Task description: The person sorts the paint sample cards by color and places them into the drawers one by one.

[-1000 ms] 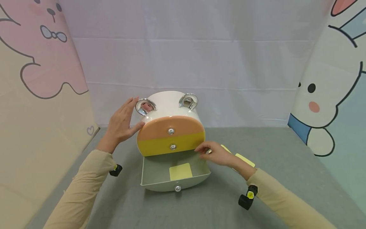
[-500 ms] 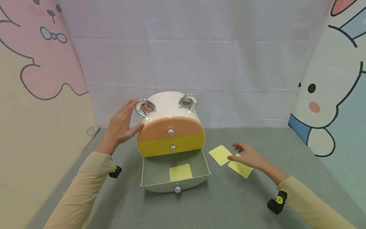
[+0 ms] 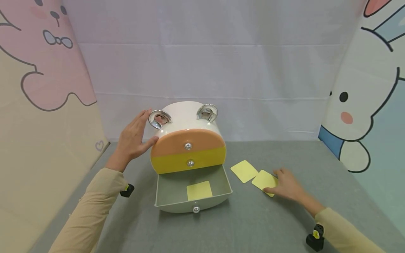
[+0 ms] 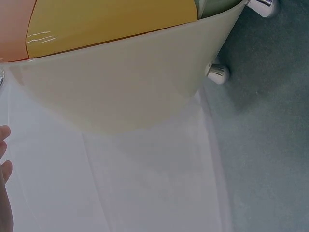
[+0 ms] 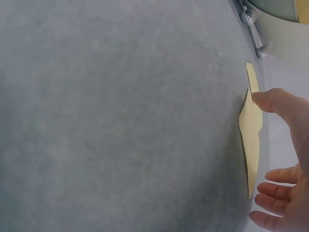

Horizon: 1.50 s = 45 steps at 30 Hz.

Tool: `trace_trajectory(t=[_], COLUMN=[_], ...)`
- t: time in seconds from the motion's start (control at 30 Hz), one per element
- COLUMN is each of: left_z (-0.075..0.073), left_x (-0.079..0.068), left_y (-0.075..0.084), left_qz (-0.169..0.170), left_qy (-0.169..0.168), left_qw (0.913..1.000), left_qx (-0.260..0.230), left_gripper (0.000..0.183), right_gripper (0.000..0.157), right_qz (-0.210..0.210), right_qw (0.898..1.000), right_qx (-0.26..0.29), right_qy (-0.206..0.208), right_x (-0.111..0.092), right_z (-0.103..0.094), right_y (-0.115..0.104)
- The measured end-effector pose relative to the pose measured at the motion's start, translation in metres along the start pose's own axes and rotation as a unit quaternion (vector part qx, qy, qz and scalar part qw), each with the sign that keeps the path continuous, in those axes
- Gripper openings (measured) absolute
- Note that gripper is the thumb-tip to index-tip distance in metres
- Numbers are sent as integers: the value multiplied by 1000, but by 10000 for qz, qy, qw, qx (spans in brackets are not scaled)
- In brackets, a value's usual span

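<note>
My left hand [image 3: 133,138] rests with straight fingers against the left side of a small white drawer cabinet [image 3: 183,114], by one chrome ear-shaped handle [image 3: 159,119]. The cabinet's orange drawer [image 3: 171,140] and yellow drawer [image 3: 171,162] are closed. Its grey-green bottom drawer [image 3: 171,186] is pulled out, and a pale yellow card [image 3: 200,190] lies inside. Right of it, two more yellow cards lie on the table: a left card [image 3: 244,171] and a right card [image 3: 264,181]. Over the right card's outer end is my right hand [image 3: 288,186], thumb and fingers apart; contact is unclear.
A grey cloth [image 3: 240,225] covers the table. Behind the cabinet hangs a white cloth backdrop [image 3: 253,88]. Printed cartoon panels stand at the left [image 3: 47,123] and right [image 3: 354,116]. The second chrome ear [image 3: 207,112] sticks up from the cabinet's top.
My right hand has moved from the open drawer's right edge out to the right and down to the right card. The left hand stays on the cabinet.
</note>
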<state>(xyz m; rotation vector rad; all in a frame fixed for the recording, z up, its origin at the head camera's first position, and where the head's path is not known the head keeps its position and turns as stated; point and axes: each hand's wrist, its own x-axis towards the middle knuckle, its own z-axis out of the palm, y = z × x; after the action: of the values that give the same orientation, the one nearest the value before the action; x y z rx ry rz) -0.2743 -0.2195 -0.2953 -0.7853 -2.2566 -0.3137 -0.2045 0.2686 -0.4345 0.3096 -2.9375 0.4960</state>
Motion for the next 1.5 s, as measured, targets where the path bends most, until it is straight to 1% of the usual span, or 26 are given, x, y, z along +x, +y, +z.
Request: trace_trajectory(t=[0.17,0.37,0.83,1.03,1.13,1.27,1.5], left_z=[0,1,1,1,1,1,1], left_x=[0,0,-1,0,0,0,0], left_y=[0,0,0,-1,-1,0,-1], left_qz=[37,-4,64,30,9,-4,-14], left_qy=[20,52,96,69,62,62,23], left_qw=[10000,10000,9999,9998,9999,9999,9999], left_qx=[-39,-26,-123,-161,-158,-159,-149], left_gripper=[89,90,90,90,90,91,91], right_gripper=[79,73,70,69,68,64,59], right_qz=[73,-18,-79,-167,-337,-739,-1434], right_qw=[10000,9998,9997,9995,9984,9939,9836], right_qx=[-49,-58,-42,130,379,778,1063], right_qy=[-17,163,234,236,234,271,259], right_x=[-5,-7,-8,-9,-9,-6,3], right_z=[5,7,6,1,-4,-12,-27], right_y=[0,2,4,3,1,-5,-19])
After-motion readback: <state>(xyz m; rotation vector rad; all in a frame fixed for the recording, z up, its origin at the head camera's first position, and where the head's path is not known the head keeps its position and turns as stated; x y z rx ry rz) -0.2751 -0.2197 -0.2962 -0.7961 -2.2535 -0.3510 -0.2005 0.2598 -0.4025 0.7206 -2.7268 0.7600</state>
